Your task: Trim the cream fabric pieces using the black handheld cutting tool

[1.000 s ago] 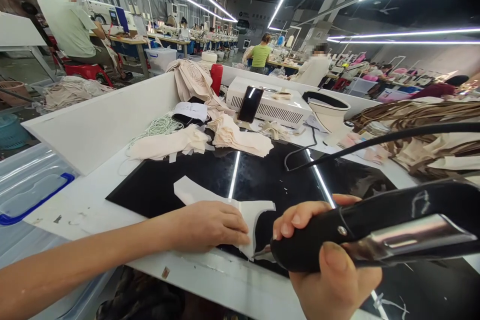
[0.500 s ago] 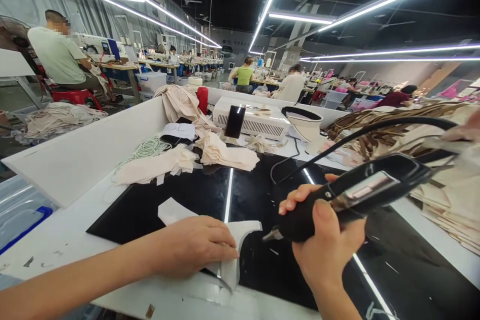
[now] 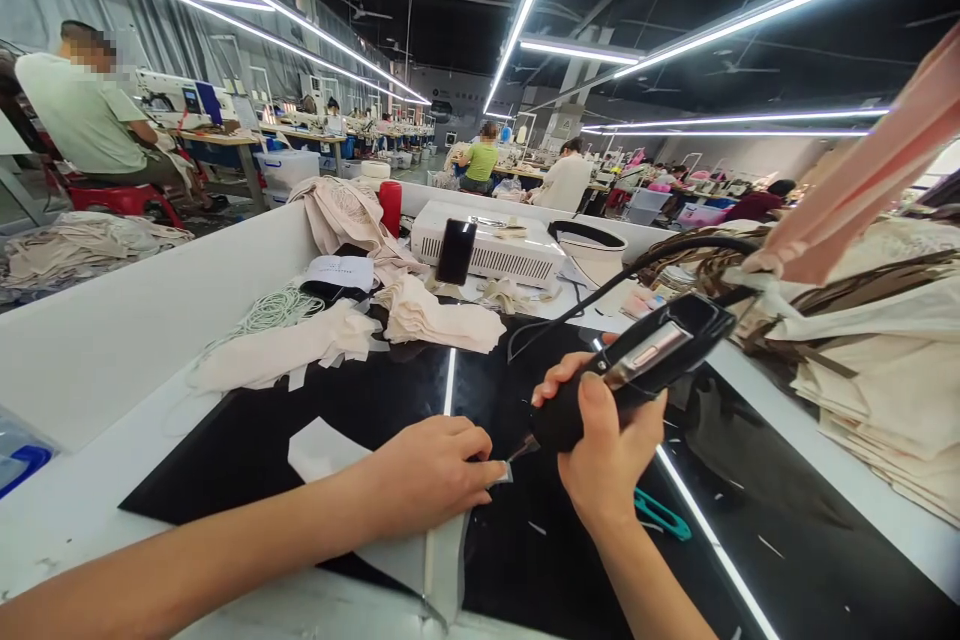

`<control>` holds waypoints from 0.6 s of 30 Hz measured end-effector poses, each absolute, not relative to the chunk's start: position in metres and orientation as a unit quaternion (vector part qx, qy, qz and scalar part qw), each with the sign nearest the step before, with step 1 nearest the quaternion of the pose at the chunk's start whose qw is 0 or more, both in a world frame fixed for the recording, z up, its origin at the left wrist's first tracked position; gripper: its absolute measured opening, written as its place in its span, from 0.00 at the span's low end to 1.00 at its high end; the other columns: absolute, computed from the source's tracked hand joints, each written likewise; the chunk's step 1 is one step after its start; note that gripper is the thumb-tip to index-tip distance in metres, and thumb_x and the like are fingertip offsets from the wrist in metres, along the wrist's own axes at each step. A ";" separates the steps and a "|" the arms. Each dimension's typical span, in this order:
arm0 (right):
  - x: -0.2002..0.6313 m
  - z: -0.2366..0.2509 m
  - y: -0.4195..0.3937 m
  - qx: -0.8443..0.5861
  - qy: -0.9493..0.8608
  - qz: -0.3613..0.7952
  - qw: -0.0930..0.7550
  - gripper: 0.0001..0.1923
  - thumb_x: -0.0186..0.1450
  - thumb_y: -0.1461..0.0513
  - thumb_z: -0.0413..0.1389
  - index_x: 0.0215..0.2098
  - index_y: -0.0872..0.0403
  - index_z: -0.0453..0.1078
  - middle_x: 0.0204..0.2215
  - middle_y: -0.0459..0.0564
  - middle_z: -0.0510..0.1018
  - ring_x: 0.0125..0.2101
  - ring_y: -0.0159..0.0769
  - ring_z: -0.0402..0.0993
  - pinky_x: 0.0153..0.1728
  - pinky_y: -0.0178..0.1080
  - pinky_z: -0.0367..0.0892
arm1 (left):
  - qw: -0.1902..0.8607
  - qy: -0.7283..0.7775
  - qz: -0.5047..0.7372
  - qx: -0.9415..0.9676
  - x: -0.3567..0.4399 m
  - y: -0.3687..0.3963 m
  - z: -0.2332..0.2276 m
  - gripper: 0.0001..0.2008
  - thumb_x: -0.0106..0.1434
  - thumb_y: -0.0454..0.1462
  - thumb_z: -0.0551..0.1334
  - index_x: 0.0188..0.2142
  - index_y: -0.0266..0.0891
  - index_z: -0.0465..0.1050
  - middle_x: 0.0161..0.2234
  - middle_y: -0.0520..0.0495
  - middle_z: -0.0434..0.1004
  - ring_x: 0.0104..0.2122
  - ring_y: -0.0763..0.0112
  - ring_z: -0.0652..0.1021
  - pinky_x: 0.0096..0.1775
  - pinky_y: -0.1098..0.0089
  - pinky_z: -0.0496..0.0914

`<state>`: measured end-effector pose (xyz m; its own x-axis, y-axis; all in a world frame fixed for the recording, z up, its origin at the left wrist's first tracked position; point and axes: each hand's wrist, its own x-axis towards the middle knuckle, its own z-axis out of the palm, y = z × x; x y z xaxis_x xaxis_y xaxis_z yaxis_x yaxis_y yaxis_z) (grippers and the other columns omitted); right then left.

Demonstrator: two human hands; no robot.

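Across the near half of the black sheet point(image 3: 517, 570), which covers part of the white desk point(image 3: 60, 560), a piece of white cloth point(image 3: 322, 452) lies under the person's left grip point(image 3: 431, 470). The left grip presses down from above, fingers near one another; whether the thumb pinches the cloth from beneath cannot be told. The right grip point(image 3: 604, 440) is closed around a black tool point(image 3: 652, 350), with the thumb on its upper side and the fingers wrapped over the far side.

Working position: the tool's metal tip point(image 3: 523, 448) points down and left at a small end of cloth that projects past the left fingertips. It is at, or just beside, that edge; contact cannot be confirmed.

Good practice, as judged from this position:
1. Press the cloth flat and taut against the sheet, so that the edge does not lift or fold.
2. Hold the fingertips back from the tip; the margin is narrow.
3. Guide the tip along the edge at a constant angle, with light pressure.
4. Leave the cable point(image 3: 675, 248) slack so that it does not pull the tool sideways.

Cloth relative to the grip: one broad end extends left beyond the left wrist, the other runs below the palm toward the sheet's near edge. The middle is hidden by the left grip. The right grip is apart from the cloth.
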<state>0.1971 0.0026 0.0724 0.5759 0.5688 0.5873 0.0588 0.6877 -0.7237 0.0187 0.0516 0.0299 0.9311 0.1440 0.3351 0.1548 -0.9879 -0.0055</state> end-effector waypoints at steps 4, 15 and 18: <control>0.197 0.072 0.001 -0.360 -0.436 0.161 0.809 0.20 0.68 0.57 0.65 0.56 0.46 0.69 0.30 0.39 0.78 0.25 0.32 0.73 0.24 0.37 0.74 | 0.017 -0.082 -0.169 -0.982 0.017 0.051 0.023 0.11 0.72 0.40 0.68 0.51 0.39 0.76 0.44 0.46 0.76 0.43 0.61 0.78 0.49 0.62 0.75; 0.194 0.072 0.002 -0.359 -0.426 0.168 0.813 0.20 0.66 0.58 0.66 0.53 0.46 0.68 0.29 0.40 0.78 0.24 0.32 0.73 0.24 0.38 0.74 | 0.026 -0.066 -0.217 -0.974 0.014 0.051 0.014 0.08 0.72 0.37 0.68 0.48 0.37 0.74 0.44 0.47 0.78 0.44 0.64 0.78 0.50 0.63 0.73; 0.193 0.073 0.002 -0.362 -0.421 0.171 0.814 0.20 0.66 0.58 0.66 0.53 0.46 0.68 0.29 0.40 0.78 0.24 0.32 0.74 0.23 0.37 0.74 | 0.027 -0.066 -0.226 -0.972 0.015 0.051 0.014 0.07 0.73 0.37 0.66 0.48 0.37 0.74 0.42 0.47 0.77 0.43 0.64 0.78 0.50 0.64 0.73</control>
